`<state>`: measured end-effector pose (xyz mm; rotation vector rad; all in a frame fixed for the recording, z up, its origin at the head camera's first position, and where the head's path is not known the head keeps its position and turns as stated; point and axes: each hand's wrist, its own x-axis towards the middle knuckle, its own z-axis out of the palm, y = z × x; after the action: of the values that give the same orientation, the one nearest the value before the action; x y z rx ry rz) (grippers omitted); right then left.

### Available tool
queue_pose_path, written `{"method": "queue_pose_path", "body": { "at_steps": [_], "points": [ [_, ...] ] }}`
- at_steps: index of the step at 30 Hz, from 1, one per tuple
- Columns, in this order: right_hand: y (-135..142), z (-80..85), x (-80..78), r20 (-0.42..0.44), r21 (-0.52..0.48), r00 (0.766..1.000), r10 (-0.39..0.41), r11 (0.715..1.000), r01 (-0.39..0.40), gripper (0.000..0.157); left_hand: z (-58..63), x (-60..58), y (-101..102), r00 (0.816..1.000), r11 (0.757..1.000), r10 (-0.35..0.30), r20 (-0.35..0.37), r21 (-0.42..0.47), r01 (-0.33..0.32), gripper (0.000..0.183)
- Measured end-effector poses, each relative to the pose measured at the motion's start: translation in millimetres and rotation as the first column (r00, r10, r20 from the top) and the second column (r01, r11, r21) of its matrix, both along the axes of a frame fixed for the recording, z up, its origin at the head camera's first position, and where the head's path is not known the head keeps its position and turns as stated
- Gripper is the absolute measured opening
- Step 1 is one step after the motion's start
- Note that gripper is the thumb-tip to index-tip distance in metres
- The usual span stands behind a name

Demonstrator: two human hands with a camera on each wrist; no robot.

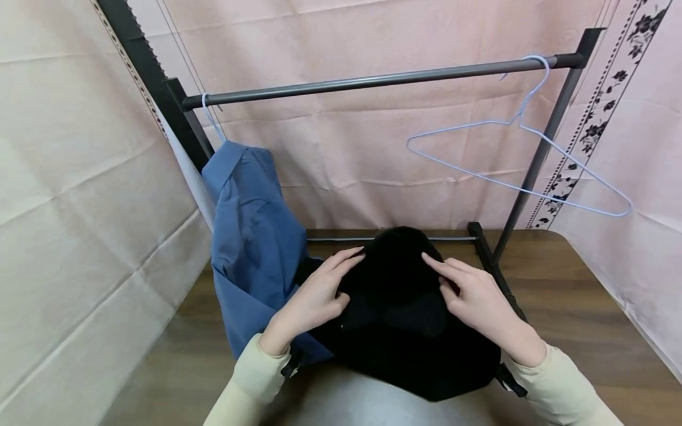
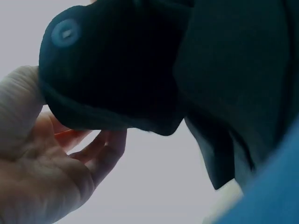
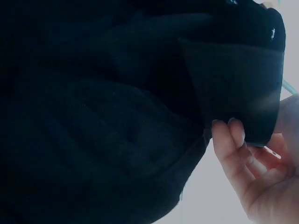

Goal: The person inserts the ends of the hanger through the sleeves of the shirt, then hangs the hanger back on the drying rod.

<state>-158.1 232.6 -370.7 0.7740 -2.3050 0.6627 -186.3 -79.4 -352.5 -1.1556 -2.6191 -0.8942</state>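
A black shirt (image 1: 399, 319) hangs from both hands in front of the body, its collar uppermost. On its left side my left hand (image 1: 317, 293) pinches the collar edge between thumb and fingers; in the left wrist view a round button (image 2: 66, 32) shows on the black cloth above that hand. The right hand (image 1: 474, 296) holds the opposite side of the collar, and a pointed collar flap (image 3: 238, 88) lies by its fingertips in the right wrist view. Dark folds hide much of the shirt's shape.
A metal rail (image 1: 346, 84) spans the back. A blue shirt (image 1: 250, 219) hangs at its left end, touching or nearly touching the black one. At the right end hangs a bare light-blue hanger (image 1: 520, 115). Below is a wooden surface (image 1: 554, 284); pink cloth (image 1: 346, 47) hangs behind.
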Motion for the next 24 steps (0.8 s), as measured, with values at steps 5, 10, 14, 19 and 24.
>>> {"method": "queue_pose_path", "body": {
  "at_steps": [5,10,14,19,24],
  "points": [
    [-8.6,-0.7,-4.6,-0.018,0.009,0.999,0.034,0.999,-0.034,0.060,-1.9,-3.0,8.7,0.999,0.995,-0.030,0.029,0.097,0.027,0.084],
    [-9.2,-3.4,-7.5,0.013,-0.008,0.999,0.042,0.999,-0.042,0.055,-2.3,-9.6,11.9,0.999,0.969,-0.042,-0.001,0.242,0.041,0.085],
    [-6.4,-5.4,-8.3,0.036,-0.048,0.999,0.007,0.999,-0.006,0.048,-2.4,-16.2,12.2,0.999,0.940,-0.014,-0.047,0.339,0.029,0.081],
    [-3.8,-5.0,-9.7,0.024,-0.061,0.999,-0.020,0.998,0.022,0.042,-2.0,-20.3,13.6,1.000,0.933,0.006,-0.025,0.361,0.004,0.078],
    [-3.6,-4.4,-11.4,0.004,-0.048,1.000,-0.026,0.998,0.026,0.041,-0.7,-21.9,16.7,1.000,0.931,0.021,0.005,0.364,-0.022,0.076]
  ]
}}
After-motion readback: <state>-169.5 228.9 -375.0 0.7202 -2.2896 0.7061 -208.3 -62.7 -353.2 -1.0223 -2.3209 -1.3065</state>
